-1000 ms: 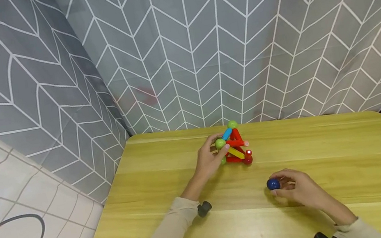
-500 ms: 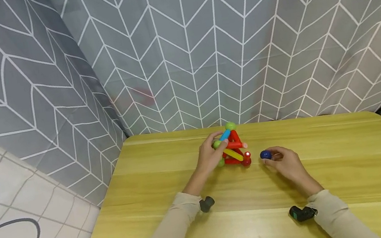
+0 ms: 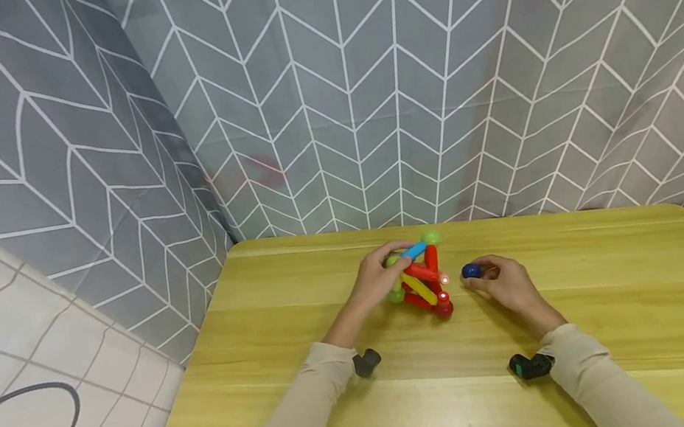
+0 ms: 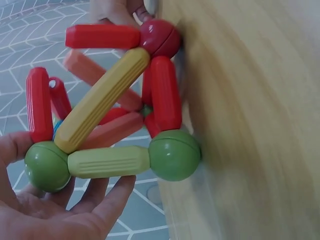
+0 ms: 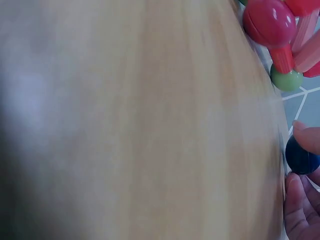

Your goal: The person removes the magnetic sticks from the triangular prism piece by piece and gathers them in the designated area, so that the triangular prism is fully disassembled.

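Note:
A frame of magnetic rods and balls stands on the table, left of the right hand. My left hand (image 3: 374, 281) holds it at an upper green ball (image 4: 47, 166), thumb on one side and fingers beneath the light green rod (image 4: 109, 162). A yellow rod (image 4: 102, 100) slants from that ball to a dark red ball (image 4: 160, 38) at the table. Two red rods end free, one standing on the dark red ball. My right hand (image 3: 515, 287) pinches a dark blue ball (image 3: 471, 270) between thumb and fingers, a short gap right of the frame.
Both hands work over a wooden table (image 3: 593, 271) whose far edge meets a grey patterned curtain (image 3: 363, 91). A white tiled-pattern sheet (image 3: 87, 343) hangs along the left side. Black wrist cameras (image 3: 530, 366) sit at both cuffs, low over the tabletop.
My right hand has carried the blue ball forward and slightly left, closer to the frame. My left hand has turned the frame a little, bringing its dark red corner nearer the front.

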The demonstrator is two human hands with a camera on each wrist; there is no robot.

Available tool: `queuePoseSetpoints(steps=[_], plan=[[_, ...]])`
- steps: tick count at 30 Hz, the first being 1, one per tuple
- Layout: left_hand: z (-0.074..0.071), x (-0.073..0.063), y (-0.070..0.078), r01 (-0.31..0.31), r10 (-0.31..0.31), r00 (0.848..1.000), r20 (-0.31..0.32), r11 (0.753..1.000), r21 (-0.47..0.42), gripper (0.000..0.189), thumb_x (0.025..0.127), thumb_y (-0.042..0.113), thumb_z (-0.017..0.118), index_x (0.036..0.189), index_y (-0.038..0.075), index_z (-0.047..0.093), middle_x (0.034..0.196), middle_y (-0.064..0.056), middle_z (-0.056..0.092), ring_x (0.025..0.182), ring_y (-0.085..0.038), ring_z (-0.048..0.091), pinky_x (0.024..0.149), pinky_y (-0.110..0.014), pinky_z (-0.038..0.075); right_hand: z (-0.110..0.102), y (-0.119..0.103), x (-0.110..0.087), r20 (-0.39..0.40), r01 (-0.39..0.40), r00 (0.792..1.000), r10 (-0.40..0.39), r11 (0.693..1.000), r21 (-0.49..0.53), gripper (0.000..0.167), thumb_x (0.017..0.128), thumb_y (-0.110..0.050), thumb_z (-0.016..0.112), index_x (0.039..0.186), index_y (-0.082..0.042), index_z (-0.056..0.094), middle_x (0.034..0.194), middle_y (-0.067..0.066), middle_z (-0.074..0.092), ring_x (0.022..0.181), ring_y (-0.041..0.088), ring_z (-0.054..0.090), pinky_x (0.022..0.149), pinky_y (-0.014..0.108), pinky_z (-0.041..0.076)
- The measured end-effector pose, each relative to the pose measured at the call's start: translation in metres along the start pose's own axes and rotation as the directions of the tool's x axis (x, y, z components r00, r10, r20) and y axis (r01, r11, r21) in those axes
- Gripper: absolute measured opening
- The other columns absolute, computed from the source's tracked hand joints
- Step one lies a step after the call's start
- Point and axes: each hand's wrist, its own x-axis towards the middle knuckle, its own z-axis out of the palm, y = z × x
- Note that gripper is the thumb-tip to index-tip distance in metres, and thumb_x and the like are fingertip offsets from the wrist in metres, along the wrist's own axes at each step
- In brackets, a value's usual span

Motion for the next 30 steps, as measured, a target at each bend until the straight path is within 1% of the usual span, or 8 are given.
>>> queuePoseSetpoints(steps=[3,6,9,12,17,23,27,30], plan=[[-0.002,0.001,0.001,0.003,-0.003,1.000,0.018,1.000,-0.008,0.028,0.096,0.020,0.061,0.123,0.018,0.071,0.111,-0.009,0.071,0.083,-0.012,0.053,0.071,-0.023,0.041,0.000,-0.001,0.000,0.000,-0.007,1.000,0.007,1.000,0.002,0.043,0.087,-0.022,0.079,0.122,0.000,0.068,0.104,0.020,0.070,0.085,0.019,0.062,0.069,0.022,0.048],[-0.003,0.001,0.002,0.012,-0.011,0.999,0.032,1.000,-0.019,0.027,0.096,0.019,0.061,0.120,0.017,0.072,0.114,-0.009,0.070,0.079,-0.012,0.050,0.067,-0.021,0.040,-0.001,-0.001,0.001,0.003,-0.007,1.000,0.007,1.000,0.000,0.045,0.087,-0.022,0.079,0.123,0.002,0.067,0.107,0.022,0.070,0.087,0.021,0.064,0.070,0.023,0.048],[-0.003,0.000,0.002,0.021,-0.020,0.999,0.037,1.000,-0.018,0.027,0.096,0.018,0.061,0.120,0.017,0.073,0.121,-0.007,0.069,0.081,-0.012,0.050,0.066,-0.021,0.039,-0.002,-0.002,0.001,0.013,-0.015,1.000,0.015,1.000,0.005,0.047,0.087,-0.022,0.079,0.125,0.002,0.066,0.110,0.023,0.070,0.089,0.023,0.064,0.071,0.023,0.049],[-0.003,0.000,0.002,0.020,-0.019,0.999,0.039,1.000,-0.015,0.026,0.097,0.018,0.060,0.120,0.017,0.073,0.124,-0.008,0.068,0.082,-0.012,0.051,0.066,-0.021,0.039,-0.002,-0.001,0.001,0.027,-0.024,0.999,0.023,1.000,0.012,0.050,0.087,-0.023,0.079,0.127,0.003,0.064,0.113,0.024,0.069,0.091,0.025,0.065,0.071,0.024,0.049],[-0.002,0.000,0.003,0.016,-0.015,0.999,0.046,1.000,-0.024,0.027,0.098,0.019,0.060,0.122,0.016,0.072,0.124,-0.009,0.069,0.078,-0.011,0.051,0.064,-0.020,0.039,-0.003,0.001,0.003,0.044,-0.014,0.999,0.014,1.000,0.017,0.053,0.087,-0.023,0.079,0.130,0.003,0.061,0.117,0.025,0.067,0.093,0.027,0.063,0.073,0.023,0.048],[-0.002,0.000,0.004,0.016,-0.015,0.999,0.036,1.000,-0.010,0.027,0.097,0.020,0.061,0.121,0.017,0.072,0.123,-0.008,0.068,0.081,-0.012,0.050,0.066,-0.021,0.039,-0.003,0.002,0.003,0.050,-0.006,0.999,0.005,1.000,0.027,0.055,0.087,-0.024,0.079,0.131,0.003,0.060,0.117,0.025,0.066,0.092,0.027,0.062,0.075,0.026,0.048],[-0.002,0.000,0.003,0.015,-0.015,0.999,0.030,1.000,0.000,0.027,0.097,0.020,0.061,0.121,0.018,0.072,0.119,-0.008,0.068,0.080,-0.013,0.050,0.066,-0.022,0.039,-0.005,-0.003,0.001,0.007,0.006,1.000,-0.006,1.000,0.017,0.056,0.090,-0.030,0.076,0.133,0.002,0.059,0.121,0.025,0.064,0.100,0.033,0.065,0.078,0.029,0.051],[-0.002,0.000,0.003,0.011,-0.011,1.000,0.027,1.000,0.010,0.027,0.097,0.020,0.060,0.121,0.019,0.072,0.122,-0.007,0.068,0.085,-0.014,0.051,0.070,-0.024,0.041,-0.008,-0.012,-0.001,-0.072,0.047,0.996,-0.046,0.999,0.010,0.052,0.093,-0.032,0.072,0.131,0.002,0.061,0.122,0.024,0.064,0.104,0.035,0.065,0.078,0.027,0.052]])
